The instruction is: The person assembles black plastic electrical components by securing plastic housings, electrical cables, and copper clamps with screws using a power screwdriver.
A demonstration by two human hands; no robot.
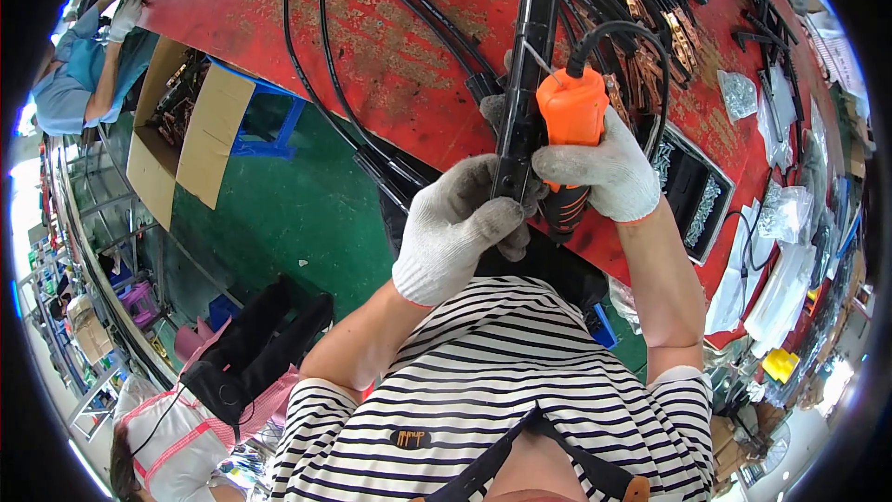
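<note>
One black tube [528,56] stands out over the near edge of the red worktop [232,0], its lower end gripped in the gloved left hand [457,223], with the thumb pressed along it. Just beside it, the gloved right hand [609,167] is closed around an orange and black handheld tool [572,112], whose black cord [634,28] loops up and over to the right. Left of the tube, black cables [325,56] run across the worn surface; beyond the tool lie copper-coloured clamps [683,42]. Further right, a black tray [686,172] holds small silvery pieces, and near it are clear plastic bags [785,214]. To the left, a cardboard box [216,125] with copper-coloured parts inside stands by a blue stool [269,135] above the green floor [288,223]. At upper left, a co-worker in blue [70,84] has gloved hands at the worktop's edge; another person [172,432], partly visible, is at lower left.
</note>
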